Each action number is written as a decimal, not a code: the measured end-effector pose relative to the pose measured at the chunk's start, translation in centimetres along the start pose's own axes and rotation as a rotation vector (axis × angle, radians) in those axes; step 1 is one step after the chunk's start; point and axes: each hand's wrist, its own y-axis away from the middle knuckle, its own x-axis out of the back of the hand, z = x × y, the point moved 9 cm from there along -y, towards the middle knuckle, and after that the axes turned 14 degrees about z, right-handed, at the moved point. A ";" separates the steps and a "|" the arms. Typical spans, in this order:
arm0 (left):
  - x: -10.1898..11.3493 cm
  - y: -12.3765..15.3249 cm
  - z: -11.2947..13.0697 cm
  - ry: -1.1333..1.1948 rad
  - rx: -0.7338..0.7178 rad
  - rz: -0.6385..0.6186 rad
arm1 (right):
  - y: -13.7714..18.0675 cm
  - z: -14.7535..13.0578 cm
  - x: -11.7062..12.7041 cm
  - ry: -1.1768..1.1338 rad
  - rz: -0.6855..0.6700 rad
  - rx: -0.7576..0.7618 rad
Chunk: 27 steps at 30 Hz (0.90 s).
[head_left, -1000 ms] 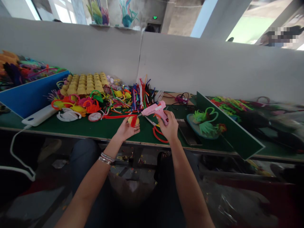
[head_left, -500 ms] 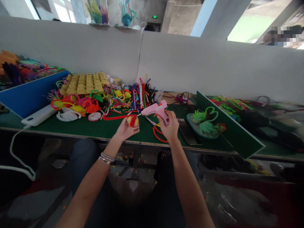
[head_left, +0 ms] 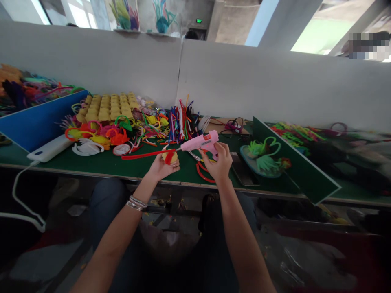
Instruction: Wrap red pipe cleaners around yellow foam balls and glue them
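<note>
My left hand is closed around a small round yellow piece, too small to name exactly. A red pipe cleaner lies across that piece, its long tail reaching out to the left above the table. My right hand grips a pink hot glue gun by its handle. The gun's nozzle points left and is at the red strip on the yellow piece; whether it touches I cannot tell. Below the gun lie scissors with red and yellow handles, partly hidden by my right hand.
A yellow egg-carton tray, bundled pipe cleaners and colourful fuzzy pieces crowd the back left. A white power strip lies left. A phone, a blue tray and a green divider panel stand right.
The glue gun has shifted slightly, its nozzle a bit lower and further left. The red pipe cleaner's tail has swung lower and further left as the yellow piece turned a little.
</note>
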 end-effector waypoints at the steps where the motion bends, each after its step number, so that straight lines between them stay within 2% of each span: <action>1: 0.0 0.0 0.0 -0.004 -0.003 0.001 | 0.0 0.0 0.0 0.004 0.000 0.003; 8: 0.2 0.0 0.2 0.026 -0.009 0.025 | -0.3 0.3 0.2 0.027 0.028 -0.015; 12: 0.0 0.2 0.3 0.048 -0.010 0.014 | -0.5 2.1 0.4 0.121 0.039 -0.114; 16: -0.1 0.5 0.3 0.063 -0.019 0.011 | 0.5 5.2 -0.8 0.291 -0.152 -0.266; 19: -0.4 0.8 0.4 0.065 -0.020 -0.002 | 1.9 7.2 -1.8 0.424 -0.319 -0.317; 23: -0.6 0.9 0.3 0.056 -0.009 -0.013 | 3.3 9.2 -2.7 0.481 -0.375 -0.304; 27: -0.4 0.7 0.3 0.058 -0.023 -0.023 | 4.6 11.1 -3.9 0.482 -0.452 -0.377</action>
